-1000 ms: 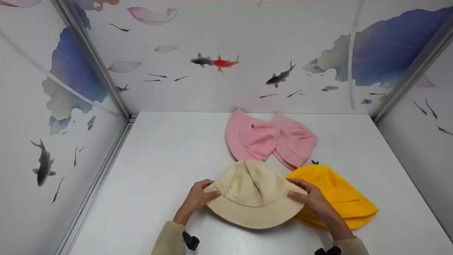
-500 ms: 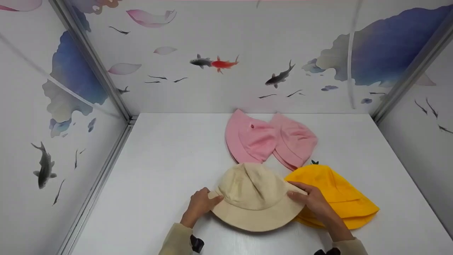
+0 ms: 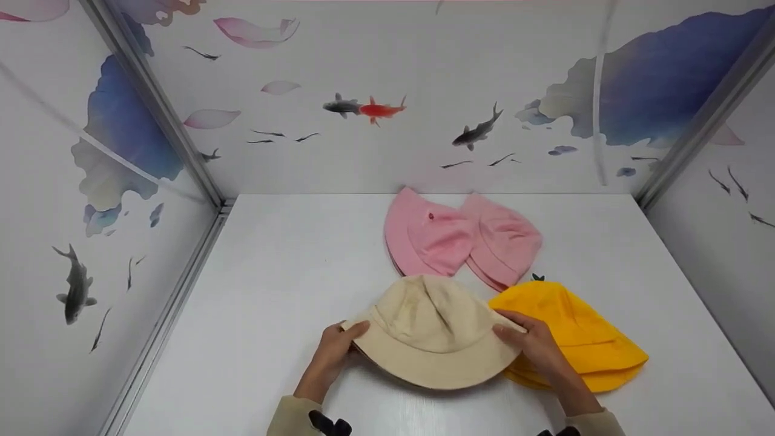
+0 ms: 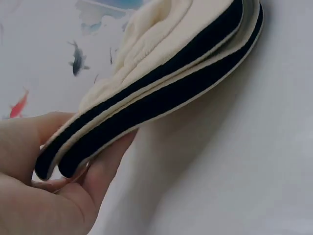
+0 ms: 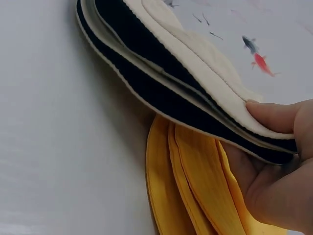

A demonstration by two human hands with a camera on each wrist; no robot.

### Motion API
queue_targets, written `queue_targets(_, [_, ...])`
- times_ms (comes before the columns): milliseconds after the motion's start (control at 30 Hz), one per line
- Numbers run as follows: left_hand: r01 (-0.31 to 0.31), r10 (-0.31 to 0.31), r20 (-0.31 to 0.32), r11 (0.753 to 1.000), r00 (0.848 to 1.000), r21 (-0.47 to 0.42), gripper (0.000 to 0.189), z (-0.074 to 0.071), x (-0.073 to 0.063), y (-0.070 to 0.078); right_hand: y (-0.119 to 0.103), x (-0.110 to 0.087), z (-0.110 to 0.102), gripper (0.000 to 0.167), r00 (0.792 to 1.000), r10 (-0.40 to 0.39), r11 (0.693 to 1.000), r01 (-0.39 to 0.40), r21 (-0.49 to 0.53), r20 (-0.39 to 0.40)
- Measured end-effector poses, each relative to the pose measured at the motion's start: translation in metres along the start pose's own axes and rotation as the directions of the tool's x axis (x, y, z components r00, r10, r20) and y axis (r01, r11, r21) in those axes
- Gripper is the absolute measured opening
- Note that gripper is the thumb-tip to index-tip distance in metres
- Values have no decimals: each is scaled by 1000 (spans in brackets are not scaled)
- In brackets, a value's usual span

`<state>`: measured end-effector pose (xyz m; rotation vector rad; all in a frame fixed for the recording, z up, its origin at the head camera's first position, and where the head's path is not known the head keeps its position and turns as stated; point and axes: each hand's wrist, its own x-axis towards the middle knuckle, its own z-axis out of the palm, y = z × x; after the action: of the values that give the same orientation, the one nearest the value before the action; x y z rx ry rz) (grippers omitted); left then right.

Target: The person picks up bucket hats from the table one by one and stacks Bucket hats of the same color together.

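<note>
As two hands [image 3: 332, 351] [image 3: 539, 345] grip one beige hat [image 3: 445, 345], nearby lie one yellow [image 3: 587, 339], two pink [image 3: 433, 236] [image 3: 507, 239]

The head camera looks from above the person's side of the white table [image 3: 278, 260], forward and down, far enough back to take in both hands, the back wall [image 3: 424, 169] and parts of the left wall [image 3: 36, 200] and right wall [image 3: 720, 230]. The left wrist camera sits close behind the left hand [image 3: 332, 352], facing the back wall, rolled sideways, with the cream hat's [image 3: 433, 327] brim nearly edge-on. The right wrist camera looks likewise past the right hand [image 3: 537, 342], equally near and rolled the opposite way. All three views share that hat and the red fish [image 3: 382, 109] on the wall; the head and right wrist views also share the yellow hat [image 3: 584, 327].
</note>
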<state>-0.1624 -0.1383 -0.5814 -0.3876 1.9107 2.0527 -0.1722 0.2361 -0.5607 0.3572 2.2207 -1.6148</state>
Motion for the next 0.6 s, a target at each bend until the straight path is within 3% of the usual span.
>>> queue_targets(100, [14,0,52,965,999,-263,63,3,-3,-4,-1,-1,2,66,1000,-9,1000,9,22,4])
queue_targets(200, [17,25,95,909,995,-417,67,10,-7,-8,-1,-1,4,64,1000,-17,999,16,46,6])
queue_targets(267, [25,27,109,894,994,-448,69,15,-11,-10,-1,-1,6,62,1000,-24,998,23,58,2])
queue_targets(433, [75,-1,159,887,987,-455,75,29,-22,-12,0,-3,12,60,999,-39,995,39,94,-1])
queue_targets(600, [42,74,214,869,974,-493,78,39,-27,-13,-1,-2,17,61,1000,-31,989,31,146,0])
